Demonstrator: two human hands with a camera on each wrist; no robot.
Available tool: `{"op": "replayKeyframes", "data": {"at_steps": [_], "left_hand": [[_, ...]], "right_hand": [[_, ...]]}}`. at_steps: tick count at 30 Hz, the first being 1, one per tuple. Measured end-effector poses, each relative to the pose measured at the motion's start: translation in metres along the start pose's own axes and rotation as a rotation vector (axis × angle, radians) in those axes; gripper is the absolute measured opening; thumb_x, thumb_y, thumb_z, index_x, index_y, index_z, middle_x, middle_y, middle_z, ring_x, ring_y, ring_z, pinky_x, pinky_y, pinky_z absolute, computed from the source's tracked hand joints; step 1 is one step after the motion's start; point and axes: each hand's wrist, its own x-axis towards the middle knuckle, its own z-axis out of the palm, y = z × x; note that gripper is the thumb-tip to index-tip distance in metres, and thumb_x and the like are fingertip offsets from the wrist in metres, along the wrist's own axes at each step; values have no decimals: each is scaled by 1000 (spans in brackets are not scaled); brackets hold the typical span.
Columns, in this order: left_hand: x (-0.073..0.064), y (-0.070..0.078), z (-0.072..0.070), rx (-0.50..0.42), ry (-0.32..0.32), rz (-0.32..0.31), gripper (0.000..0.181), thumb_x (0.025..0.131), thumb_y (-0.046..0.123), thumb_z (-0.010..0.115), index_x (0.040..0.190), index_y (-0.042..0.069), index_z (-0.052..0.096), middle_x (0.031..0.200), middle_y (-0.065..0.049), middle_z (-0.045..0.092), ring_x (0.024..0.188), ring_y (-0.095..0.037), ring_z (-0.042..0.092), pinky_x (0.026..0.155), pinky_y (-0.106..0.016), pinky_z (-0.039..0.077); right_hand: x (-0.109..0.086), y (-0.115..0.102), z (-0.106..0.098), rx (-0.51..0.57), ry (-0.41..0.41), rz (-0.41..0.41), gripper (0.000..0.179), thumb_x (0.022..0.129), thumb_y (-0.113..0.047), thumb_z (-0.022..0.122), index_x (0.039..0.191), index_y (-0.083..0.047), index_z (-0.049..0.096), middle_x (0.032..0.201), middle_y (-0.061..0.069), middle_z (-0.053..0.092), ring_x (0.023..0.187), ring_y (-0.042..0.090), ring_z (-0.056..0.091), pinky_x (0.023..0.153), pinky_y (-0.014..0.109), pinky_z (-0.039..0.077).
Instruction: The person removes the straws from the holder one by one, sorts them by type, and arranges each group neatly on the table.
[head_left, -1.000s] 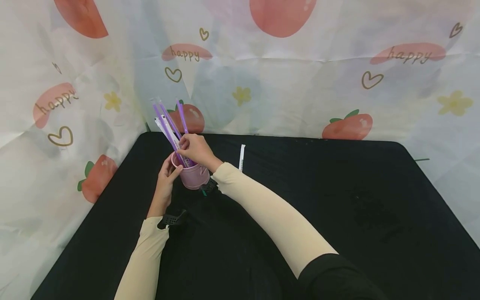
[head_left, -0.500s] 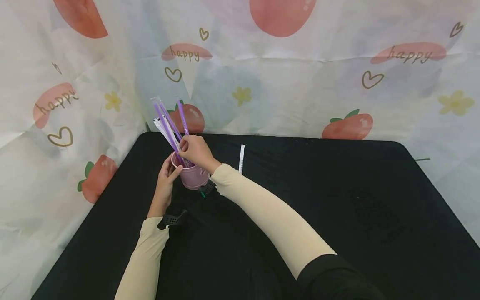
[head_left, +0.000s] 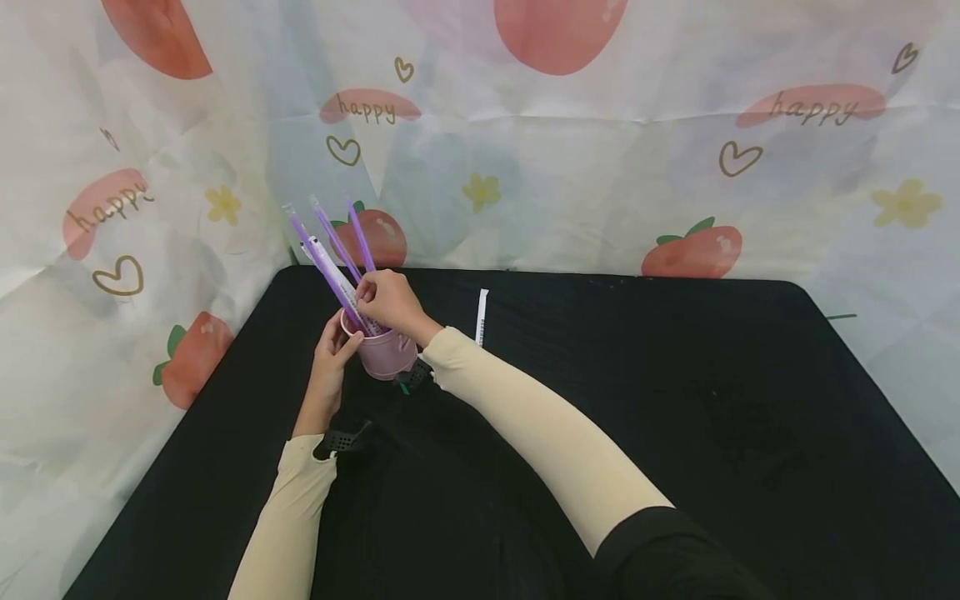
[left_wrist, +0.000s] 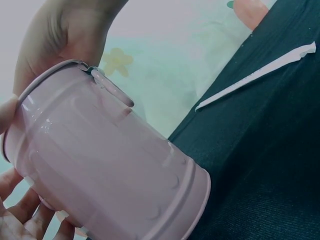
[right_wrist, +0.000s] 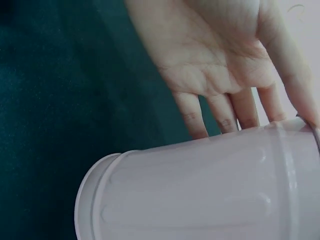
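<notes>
At the table's back left, my left hand holds a small pink pail, thumb at the rim and fingers around its side. Long purple straws in clear sleeves lean out of the pail, with white-wrapped straws among them. My right hand is over the mouth of the pail, thumb and index finger pinched together on straws there; its fingertips partly hide which ones. The right wrist view has the left hand along the pail's wall. The left wrist view shows the pail's side handle.
A single white-wrapped straw lies on the black tablecloth, right of the pail and beyond the right forearm. A printed curtain stands behind the table and along its left side.
The straws at the pail's left have spread apart, with the leftmost purple one tilting further left. My right hand has shifted only slightly; the left hand keeps its hold on the pail.
</notes>
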Motion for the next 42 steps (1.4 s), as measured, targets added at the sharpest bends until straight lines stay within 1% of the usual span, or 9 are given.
{"op": "replayKeyframes", "data": {"at_steps": [5, 9, 15, 19, 25, 27, 30, 35, 42], "left_hand": [[-1, 0, -1, 19, -6, -12, 55, 98, 11, 46, 148, 7, 23, 153, -10, 28, 143, -22, 25, 119, -41, 18], [-1, 0, -1, 32, -9, -16, 56, 98, 14, 47, 148, 8, 22, 154, -9, 27, 143, -21, 23, 119, -42, 17], [0, -1, -1, 31, -11, -9, 56, 98, 13, 47, 148, 8, 22, 153, -9, 27, 143, -21, 24, 119, -41, 18], [-1, -1, -1, 20, -11, -7, 55, 98, 12, 46, 148, 7, 23, 153, -10, 29, 142, -21, 26, 119, -41, 18], [-1, 0, -2, 17, -7, -2, 54, 98, 12, 46, 148, 7, 24, 152, -10, 30, 141, -22, 28, 119, -42, 19], [-1, 0, -1, 15, -7, 2, 54, 98, 11, 46, 148, 7, 24, 152, -10, 30, 141, -22, 28, 119, -42, 19], [0, 0, -1, 8, -8, 5, 54, 98, 10, 46, 147, 7, 25, 152, -10, 29, 141, -22, 28, 119, -41, 20], [0, 0, -1, 18, 0, -20, 57, 98, 12, 48, 148, 6, 22, 153, -11, 27, 143, -23, 25, 119, -41, 18], [0, 0, -2, 21, -1, -30, 58, 97, 12, 47, 149, 5, 20, 154, -12, 26, 143, -23, 23, 120, -42, 16]], "right_hand": [[0, -1, 0, 7, -10, -6, 9, 84, -13, 67, 86, -4, 69, 82, 7, 70, 70, 9, 61, 58, 12, 45], [0, -1, 2, 7, -22, -3, 15, 83, -19, 71, 89, -5, 70, 86, 6, 71, 75, 11, 65, 62, 12, 48], [0, -2, 5, -91, -34, 15, 15, 81, -19, 74, 88, -6, 68, 86, 4, 71, 75, 10, 64, 61, 14, 48], [-1, -3, 6, -127, -31, 29, 16, 82, -19, 73, 91, -5, 69, 86, 4, 71, 74, 9, 64, 62, 15, 49], [-2, -4, 8, -179, -38, 23, 18, 84, -21, 71, 95, -6, 73, 87, 3, 73, 75, 7, 66, 64, 16, 53], [-2, -4, 7, -173, -42, 20, 17, 84, -20, 71, 93, -6, 73, 87, 3, 73, 75, 7, 65, 63, 16, 52], [-2, -4, 5, -158, -42, 15, 12, 83, -18, 71, 88, -7, 70, 82, 2, 70, 69, 6, 60, 58, 14, 48], [-3, -4, 2, -115, -50, 3, 8, 82, -11, 68, 81, -7, 62, 73, 2, 62, 62, 8, 51, 50, 14, 38], [-2, -5, 3, -122, -96, -1, 11, 84, -18, 69, 88, -8, 67, 80, 2, 68, 67, 7, 56, 54, 13, 41]]}}
